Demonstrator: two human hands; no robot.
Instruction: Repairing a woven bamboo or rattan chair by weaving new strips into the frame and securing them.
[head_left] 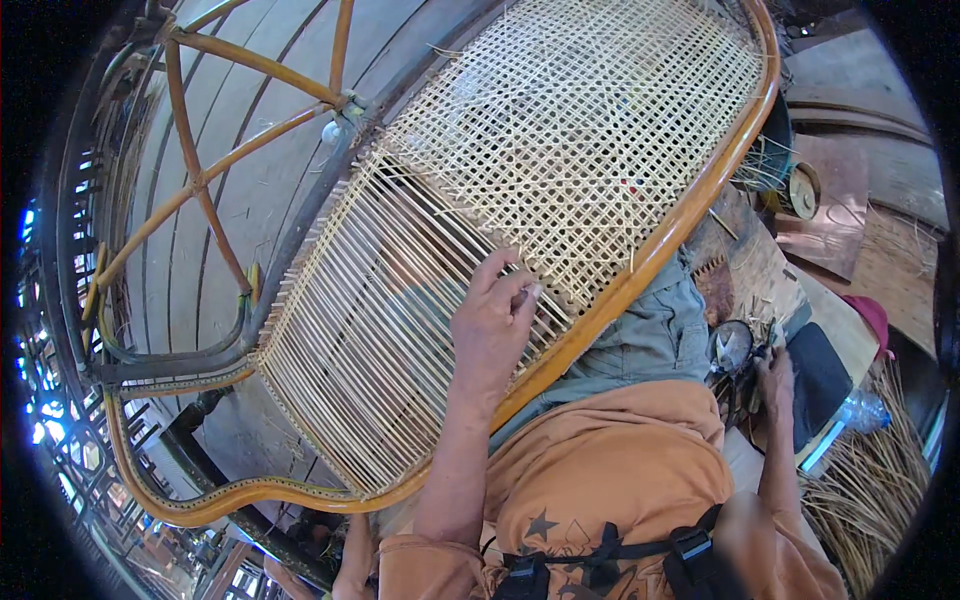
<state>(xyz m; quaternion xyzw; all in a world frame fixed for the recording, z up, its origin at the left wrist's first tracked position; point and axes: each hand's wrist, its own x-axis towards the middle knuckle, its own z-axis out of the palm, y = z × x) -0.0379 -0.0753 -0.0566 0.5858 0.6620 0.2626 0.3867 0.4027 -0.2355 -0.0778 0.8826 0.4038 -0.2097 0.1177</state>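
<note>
The pale, half-woven cane panel (550, 150) across the centre looks light, springy and easily split, best held by its stiff, glossy orange-brown curved rim (690, 217), with the left hand (492, 322) curled over the weave's edge and the right hand (776, 385) low at right, whether either grip is grasping anything unclear.

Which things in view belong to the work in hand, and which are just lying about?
In the work:
glossy curved frame
woven lattice
parallel strands
left hand, at the lattice's lower edge

Apparently lying about:
clear plastic bottle
reddish-brown board
thin strips, bottom right, possibly spare material
</note>
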